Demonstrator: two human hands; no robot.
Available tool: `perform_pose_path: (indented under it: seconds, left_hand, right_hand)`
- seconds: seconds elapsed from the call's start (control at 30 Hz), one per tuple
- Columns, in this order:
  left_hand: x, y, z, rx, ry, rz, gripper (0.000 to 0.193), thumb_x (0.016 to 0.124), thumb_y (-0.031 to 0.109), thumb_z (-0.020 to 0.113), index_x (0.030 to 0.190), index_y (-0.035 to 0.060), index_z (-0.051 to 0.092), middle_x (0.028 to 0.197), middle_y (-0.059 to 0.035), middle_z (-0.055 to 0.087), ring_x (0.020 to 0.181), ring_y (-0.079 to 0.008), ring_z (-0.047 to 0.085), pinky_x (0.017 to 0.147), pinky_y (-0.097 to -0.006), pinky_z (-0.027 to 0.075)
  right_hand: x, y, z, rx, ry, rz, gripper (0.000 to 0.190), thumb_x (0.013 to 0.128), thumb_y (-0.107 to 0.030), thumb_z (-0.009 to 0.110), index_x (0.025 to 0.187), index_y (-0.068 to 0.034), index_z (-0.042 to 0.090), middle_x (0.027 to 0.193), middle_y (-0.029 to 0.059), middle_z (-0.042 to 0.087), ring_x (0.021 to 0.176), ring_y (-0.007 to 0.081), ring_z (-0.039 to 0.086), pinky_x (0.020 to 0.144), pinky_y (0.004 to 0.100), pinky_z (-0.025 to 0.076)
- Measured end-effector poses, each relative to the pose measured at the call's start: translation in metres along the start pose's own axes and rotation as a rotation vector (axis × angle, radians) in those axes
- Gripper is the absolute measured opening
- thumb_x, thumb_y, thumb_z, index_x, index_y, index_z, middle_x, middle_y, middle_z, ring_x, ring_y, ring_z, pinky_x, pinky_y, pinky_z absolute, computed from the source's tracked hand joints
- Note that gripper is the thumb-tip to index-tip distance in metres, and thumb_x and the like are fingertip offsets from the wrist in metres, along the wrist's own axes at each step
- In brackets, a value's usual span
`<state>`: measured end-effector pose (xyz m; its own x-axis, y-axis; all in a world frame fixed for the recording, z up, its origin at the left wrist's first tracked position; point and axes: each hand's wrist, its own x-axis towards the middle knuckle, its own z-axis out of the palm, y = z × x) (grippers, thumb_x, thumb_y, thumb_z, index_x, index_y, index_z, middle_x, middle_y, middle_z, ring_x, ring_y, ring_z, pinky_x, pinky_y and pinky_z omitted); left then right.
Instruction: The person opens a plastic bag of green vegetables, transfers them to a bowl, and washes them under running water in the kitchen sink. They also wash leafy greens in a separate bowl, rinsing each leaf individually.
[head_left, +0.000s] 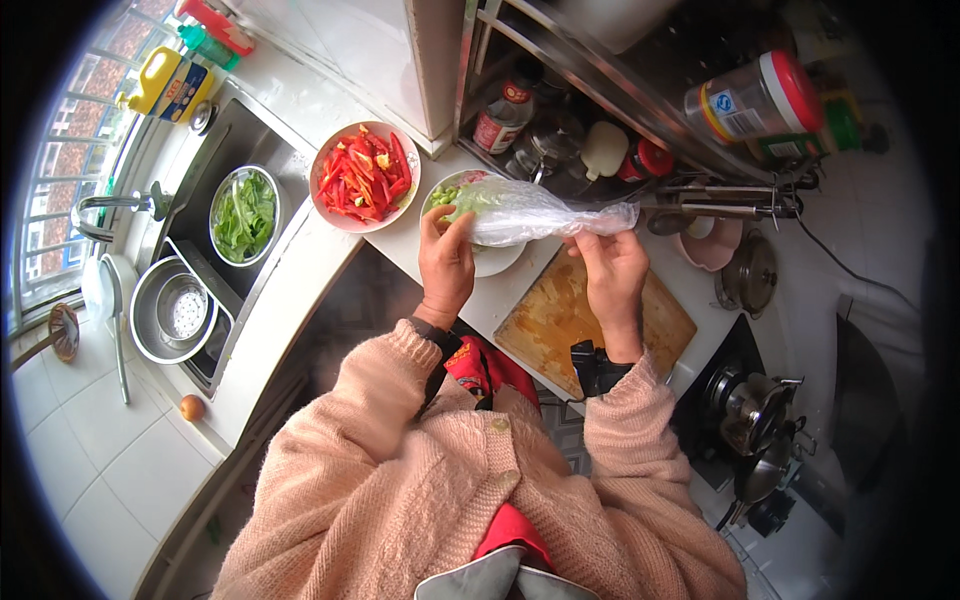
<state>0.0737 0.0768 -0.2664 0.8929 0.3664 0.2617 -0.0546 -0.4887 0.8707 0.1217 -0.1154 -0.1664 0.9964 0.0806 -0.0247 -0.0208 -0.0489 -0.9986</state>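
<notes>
A clear plastic bag (517, 212) stretches between my hands, over a pale plate (499, 262) that holds chopped green pieces. My right hand (611, 274) pinches the bag's gathered end between thumb and fingers, above the wooden cutting board (551, 322). At the bag's other end is my left hand (448, 259), its thumb and forefinger curled at the plastic's edge beside the green pieces; whether they grip the film is unclear. Left of the plate stands a bowl of sliced red peppers (365, 176). The bag covers much of the plate's contents.
Leafy greens fill a bowl (245, 216) in the sink, near a metal basin with a colander (184, 307). Bottles and jars (506, 116) crowd a metal rack at the upper right. Pots (750, 409) stand on the stove at right. An onion-like round item (192, 407) lies at lower left.
</notes>
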Motion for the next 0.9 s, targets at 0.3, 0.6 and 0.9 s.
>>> perform_pose_path:
  seconds: [0.3,0.6,0.9]
  left_hand:
    - [0.017,0.009,-0.009,-0.060,0.018,-0.064,0.029,0.088,-0.007,0.062,0.116,0.0025,0.064,0.116,-0.0135,0.059,0.096,-0.0240,0.063,0.080,-0.0312,0.054]
    - [0.033,0.016,-0.010,-0.158,0.059,0.002,0.020,0.085,-0.007,0.066,0.103,-0.0003,0.061,0.112,-0.0136,0.062,0.096,-0.0256,0.065,0.081,-0.0328,0.056]
    - [0.038,0.022,-0.026,-0.058,-0.043,0.044,0.014,0.082,-0.001,0.071,0.095,0.0027,0.068,0.115,-0.0128,0.068,0.102,-0.0303,0.066,0.088,-0.0361,0.052]
  right_hand:
    - [-0.009,0.005,-0.007,-0.106,0.067,0.105,0.013,0.095,-0.008,0.067,0.102,0.002,0.063,0.091,0.0044,0.071,0.079,0.0095,0.065,0.072,0.0238,0.051]
    - [-0.015,0.005,-0.005,-0.067,0.054,0.058,0.012,0.094,-0.007,0.066,0.102,0.002,0.064,0.089,0.0043,0.071,0.081,0.0089,0.065,0.074,0.0243,0.051]
    - [-0.017,-0.005,-0.001,-0.007,0.132,0.015,0.012,0.094,-0.006,0.066,0.104,0.001,0.065,0.088,0.0034,0.070,0.080,0.0084,0.065,0.073,0.0231,0.051]
